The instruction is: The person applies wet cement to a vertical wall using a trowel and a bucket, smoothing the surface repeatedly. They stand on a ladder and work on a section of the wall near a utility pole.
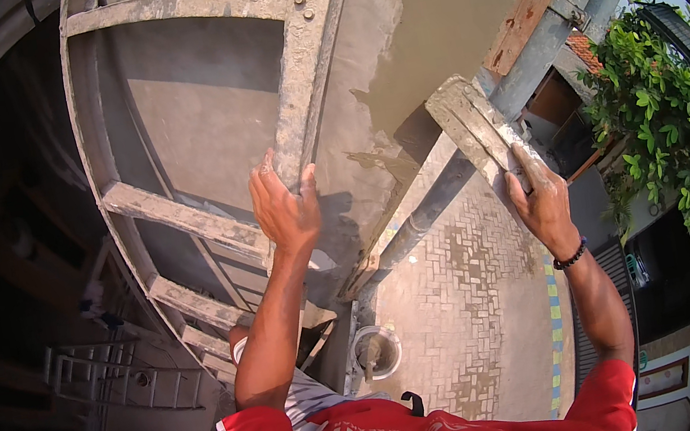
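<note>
My left hand [285, 212] is wrapped round the right rail of a plaster-spattered ladder [298, 86] that stands against a grey wall [210, 119]. In my right hand [544, 205] is a plastering float [468, 122], its face smeared with mortar. The float is held out to the right, beside the wall's edge and near a thick grey pole. A darker, wet-looking patch of plaster [456, 5] spreads over the upper right of the wall, with a ragged border against the lighter surface. Below it, a lump of mortar [386, 163] clings by the corner.
Grey poles [536, 46] with a board [530, 2] strapped on rise at the right. Far below, a bucket [377, 352] with a tool inside stands by the paved ground [462, 315]. A leafy tree [656, 109] is at right; another ladder [125, 375] is at lower left.
</note>
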A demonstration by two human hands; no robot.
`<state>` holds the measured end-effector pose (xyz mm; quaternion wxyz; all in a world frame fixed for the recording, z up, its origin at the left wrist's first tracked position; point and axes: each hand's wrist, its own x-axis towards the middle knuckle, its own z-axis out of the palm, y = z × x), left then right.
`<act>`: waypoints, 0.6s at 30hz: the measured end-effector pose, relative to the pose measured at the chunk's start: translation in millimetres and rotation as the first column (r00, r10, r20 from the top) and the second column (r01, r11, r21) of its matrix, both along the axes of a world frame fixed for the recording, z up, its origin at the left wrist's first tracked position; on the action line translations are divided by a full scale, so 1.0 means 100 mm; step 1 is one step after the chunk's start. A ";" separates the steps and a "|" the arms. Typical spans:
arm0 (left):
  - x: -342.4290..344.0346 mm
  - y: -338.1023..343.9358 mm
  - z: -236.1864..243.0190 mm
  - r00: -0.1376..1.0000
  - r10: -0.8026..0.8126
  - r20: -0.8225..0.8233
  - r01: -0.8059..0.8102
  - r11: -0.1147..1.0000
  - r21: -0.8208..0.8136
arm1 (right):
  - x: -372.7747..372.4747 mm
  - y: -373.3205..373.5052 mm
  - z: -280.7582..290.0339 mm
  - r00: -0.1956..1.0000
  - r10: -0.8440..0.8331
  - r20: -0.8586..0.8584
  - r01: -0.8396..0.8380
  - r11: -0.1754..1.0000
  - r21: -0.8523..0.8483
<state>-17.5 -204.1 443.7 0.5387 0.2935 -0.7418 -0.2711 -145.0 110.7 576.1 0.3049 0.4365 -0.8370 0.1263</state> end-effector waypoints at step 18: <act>-0.02 0.00 -0.07 1.000 -0.027 0.007 0.027 0.999 -0.028 | -0.28 -0.57 -2.32 0.941 -0.137 0.309 -0.135 0.685 0.716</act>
